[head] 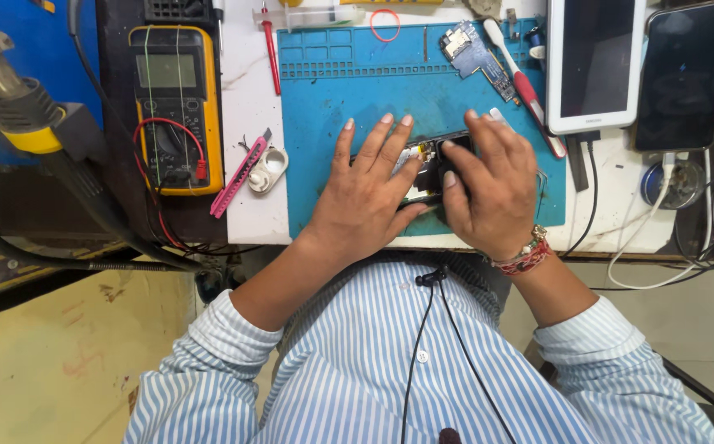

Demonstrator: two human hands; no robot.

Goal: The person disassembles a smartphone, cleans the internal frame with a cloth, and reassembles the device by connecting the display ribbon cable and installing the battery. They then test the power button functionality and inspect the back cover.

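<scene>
We press our left hand (369, 185), fingers spread, and right hand (488, 185), fingers curled, onto the opened black phone (431, 164) (blue rubber mat (332, 90) beneath).

The mat (332, 99) is blue, lying on a white worktop (250, 107). The meter (174, 107) is yellow and black, with red and black leads. The cutter (238, 177) is pink. The screwdriver (271, 49) is red, as is the rubber band (385, 25). The tablet (595, 62) has a white frame. The shirt (357, 362) is white with blue stripes. The wristband (525, 256) is red.
</scene>
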